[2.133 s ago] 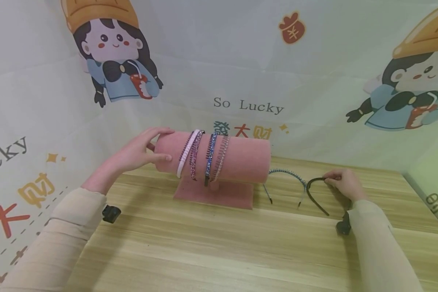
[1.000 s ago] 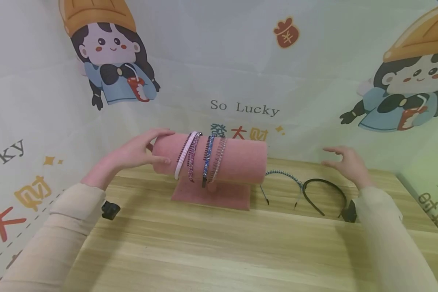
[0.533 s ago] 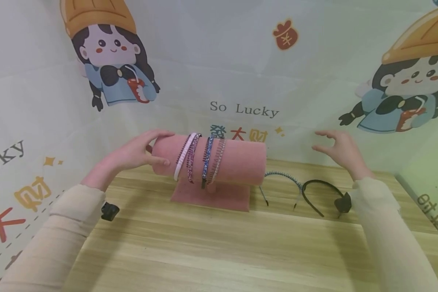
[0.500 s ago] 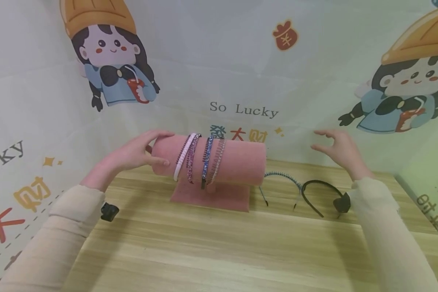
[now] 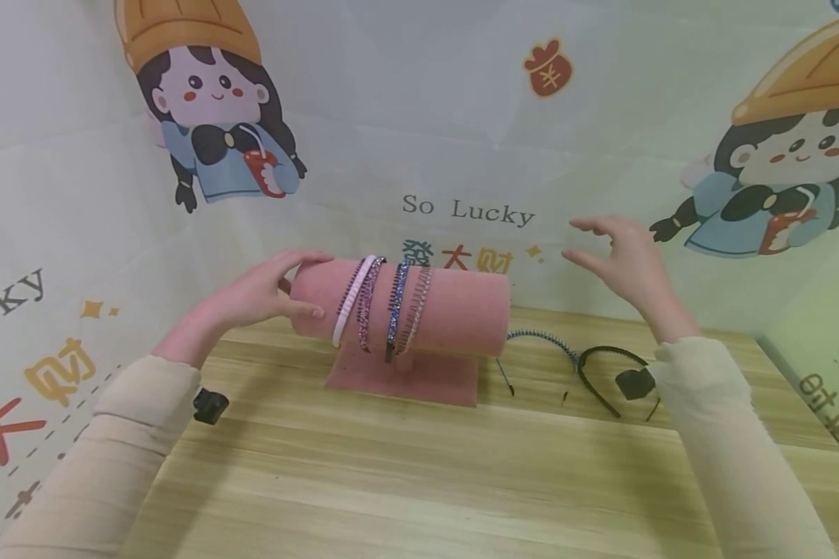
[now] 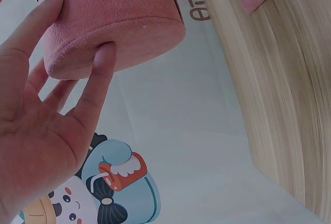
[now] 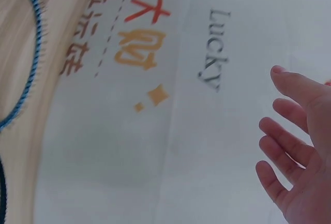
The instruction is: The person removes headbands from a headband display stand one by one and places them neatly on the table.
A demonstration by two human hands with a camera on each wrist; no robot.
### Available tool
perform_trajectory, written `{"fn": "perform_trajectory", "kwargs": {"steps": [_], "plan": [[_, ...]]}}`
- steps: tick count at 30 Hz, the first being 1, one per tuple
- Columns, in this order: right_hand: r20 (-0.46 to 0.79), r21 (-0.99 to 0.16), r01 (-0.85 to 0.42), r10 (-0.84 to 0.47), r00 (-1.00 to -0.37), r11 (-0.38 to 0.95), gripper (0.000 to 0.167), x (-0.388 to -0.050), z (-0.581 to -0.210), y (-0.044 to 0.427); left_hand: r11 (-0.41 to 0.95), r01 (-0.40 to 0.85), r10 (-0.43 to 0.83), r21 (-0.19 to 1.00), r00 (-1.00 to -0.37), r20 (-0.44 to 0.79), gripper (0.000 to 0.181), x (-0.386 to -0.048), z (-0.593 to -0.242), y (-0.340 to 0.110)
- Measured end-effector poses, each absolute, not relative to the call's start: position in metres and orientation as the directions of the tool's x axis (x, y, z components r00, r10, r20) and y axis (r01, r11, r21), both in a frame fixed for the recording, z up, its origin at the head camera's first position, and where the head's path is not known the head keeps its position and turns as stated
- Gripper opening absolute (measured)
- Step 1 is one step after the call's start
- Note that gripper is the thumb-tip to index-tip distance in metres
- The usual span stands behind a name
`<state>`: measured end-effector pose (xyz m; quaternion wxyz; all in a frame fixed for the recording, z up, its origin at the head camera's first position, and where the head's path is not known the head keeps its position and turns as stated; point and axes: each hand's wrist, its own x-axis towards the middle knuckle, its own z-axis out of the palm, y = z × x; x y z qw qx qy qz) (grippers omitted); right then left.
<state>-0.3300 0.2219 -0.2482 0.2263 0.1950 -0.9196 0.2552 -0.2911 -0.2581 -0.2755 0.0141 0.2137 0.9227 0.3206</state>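
Observation:
A pink plush roll (image 5: pixel 468 310) lies level on its stand, whose flat pink base (image 5: pixel 402 380) rests on the table. Around the roll sit a white headband (image 5: pixel 349 307), a pink glittery one, a blue glittery headband (image 5: pixel 396 307) and a clear toothed headband (image 5: pixel 416 310). My left hand (image 5: pixel 262 291) grips the roll's left end; in the left wrist view, fingers (image 6: pixel 106 61) press its end face. My right hand (image 5: pixel 625 256) hovers in the air right of the roll, holding nothing, thumb and fingers apart. On the table lie a blue toothed headband (image 5: pixel 541 335) and a black headband (image 5: pixel 594 388).
The wooden table (image 5: pixel 391 481) extends toward me. A printed cloth (image 5: pixel 461 116) hangs close behind it and along both sides. A black wrist camera (image 5: pixel 635 383) partly covers the black headband in the head view.
My right hand has let go of the black headband, leaving it on the table, and has risen up and leftward toward the roll. My left hand keeps its hold on the roll.

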Motion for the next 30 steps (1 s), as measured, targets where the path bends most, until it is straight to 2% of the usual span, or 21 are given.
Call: {"fn": "perform_trajectory", "kwargs": {"steps": [9, 14, 19, 30], "plan": [[0.554, -0.372, -0.515, -0.261, -0.791, 0.772, 0.046, -0.314, -0.229, 0.185, 0.702, 0.377, 0.397, 0.604, -0.911, 0.107, 0.078, -0.29, -0.275, -0.258], [0.556, -0.411, -0.53, -0.257, -0.79, 0.742, 0.045, -0.306, -0.221, 0.167, 0.713, 0.38, 0.395, 0.59, -0.912, 0.11, 0.078, -0.289, -0.275, -0.257], [0.577, -0.458, -0.55, -0.237, -0.782, 0.698, 0.044, -0.299, -0.219, 0.154, 0.712, 0.376, 0.394, 0.593, -0.913, 0.107, 0.079, -0.288, -0.275, -0.256], [0.614, -0.485, -0.592, -0.232, -0.754, 0.644, 0.044, -0.288, -0.224, 0.124, 0.725, 0.342, 0.382, 0.598, -0.922, 0.065, 0.082, -0.287, -0.276, -0.259]]}}
